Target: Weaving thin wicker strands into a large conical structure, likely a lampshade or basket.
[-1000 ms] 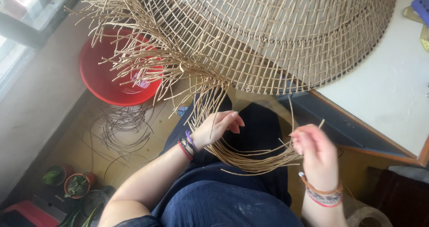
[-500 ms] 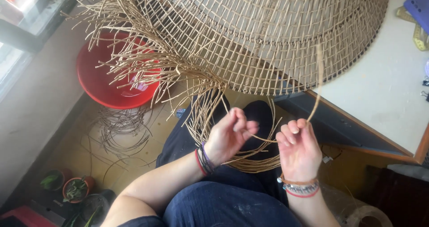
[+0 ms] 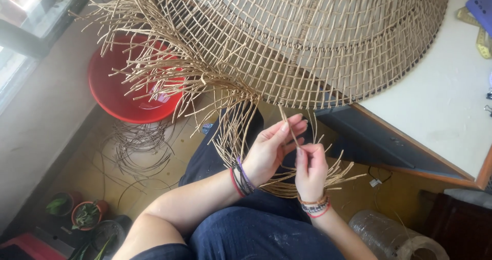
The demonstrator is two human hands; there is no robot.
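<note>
Both hands point(image 3: 289, 155) drew together below white table point(image 3: 441, 111), red basin point(image 3: 115, 93) aside.

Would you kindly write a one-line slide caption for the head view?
Left hand and right hand pinch one loose strand beneath a large woven rattan shade on the white table.

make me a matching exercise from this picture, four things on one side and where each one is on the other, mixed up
Things:
1. red basin
2. woven cane shade
3. potted plants
4. clear plastic bottle

Places:
a. resting on the white table
b. on the floor at lower right
c. on the floor under the loose cane ends
d. on the floor at lower left

Pairs: 1-c, 2-a, 3-d, 4-b
</note>
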